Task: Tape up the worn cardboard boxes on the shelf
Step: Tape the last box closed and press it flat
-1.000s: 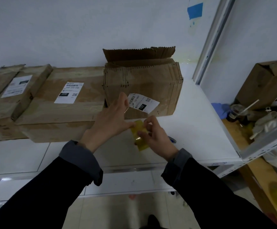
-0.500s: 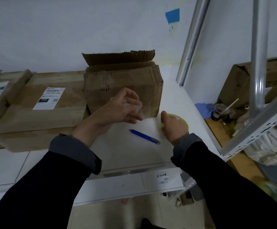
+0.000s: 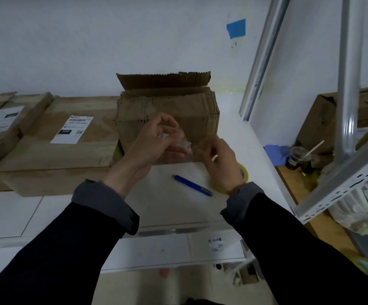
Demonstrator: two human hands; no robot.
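In the head view, the worn brown cardboard box (image 3: pixel 167 119) with its torn flap up stands on the white shelf (image 3: pixel 233 137), touching the flat brown boxes (image 3: pixel 53 148) to its left. Before it, the left hand (image 3: pixel 154 144) pinches a crumpled white label (image 3: pixel 184 144). The right hand (image 3: pixel 220 166) has curled fingers near this label; I cannot tell what it holds. A blue pen (image 3: pixel 191 185) and a yellow tape roll (image 3: pixel 243 172) lie on the shelf.
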